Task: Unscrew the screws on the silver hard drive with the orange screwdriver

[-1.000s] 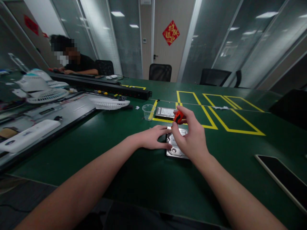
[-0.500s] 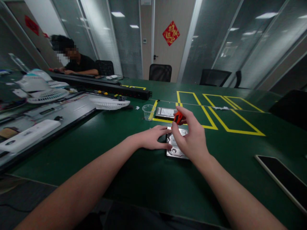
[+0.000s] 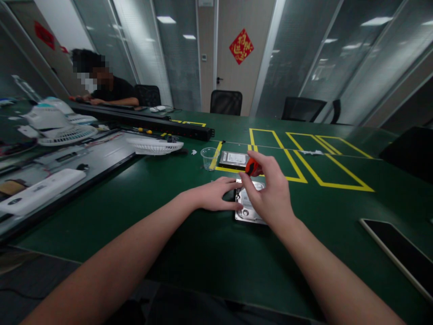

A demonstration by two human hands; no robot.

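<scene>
A silver hard drive (image 3: 249,214) lies flat on the green table in front of me, partly covered by my right hand. My left hand (image 3: 218,195) holds it at the left edge, thumb and fingers spread along that side. Above the drive's far part, my right hand (image 3: 270,189) pinches the red and black handle of a screwdriver (image 3: 251,167). The screwdriver's tip is hidden by the fingers, so I cannot tell whether it touches a screw. Just beyond lies a second hard drive (image 3: 233,159) with a white label, inside a yellow tape outline.
A clear plastic cup (image 3: 209,159) stands left of the second drive. Fan parts (image 3: 155,145), a large panel (image 3: 101,151) and a long black bar (image 3: 182,128) occupy the left. A phone-like slab (image 3: 399,253) lies right. Another person (image 3: 115,90) sits at the far left.
The screwdriver handle has turned slightly in my right fingers, and the thumb has shifted a little to the left. My left hand and the drive stay in place.
</scene>
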